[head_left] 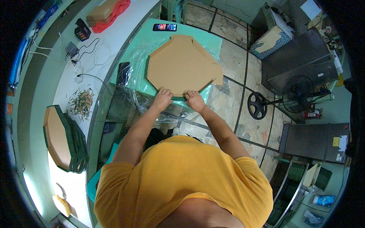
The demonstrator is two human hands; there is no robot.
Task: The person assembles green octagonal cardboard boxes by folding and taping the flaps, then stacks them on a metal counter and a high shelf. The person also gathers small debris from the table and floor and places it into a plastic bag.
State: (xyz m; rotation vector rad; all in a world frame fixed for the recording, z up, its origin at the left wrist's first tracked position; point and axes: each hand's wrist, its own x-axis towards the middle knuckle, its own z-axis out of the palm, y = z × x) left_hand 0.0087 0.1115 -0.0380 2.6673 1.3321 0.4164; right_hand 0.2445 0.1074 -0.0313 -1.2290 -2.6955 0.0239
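A brown cardboard tray (182, 66), eight-sided with green outer walls, lies brown side up on a small green table (211, 41). Some of its edge walls are folded up, while a flap sticks out flat at its right. My left hand (163, 99) grips the near edge left of the middle, fingers curled over the rim. A short way along the same edge, my right hand (195, 101) pinches the rim near the right corner. Clear plastic sheeting (138, 100) covers part of the table and hangs off its front. The undersides of my fingers are hidden.
On the white counter (110, 49) at left are a stack of similar trays (62, 138), a pile of small green-brown scraps (81, 103) and cables. Two phones, one lit (164, 27) and one dark (123, 74), lie on the table. A fan (298, 93) stands right.
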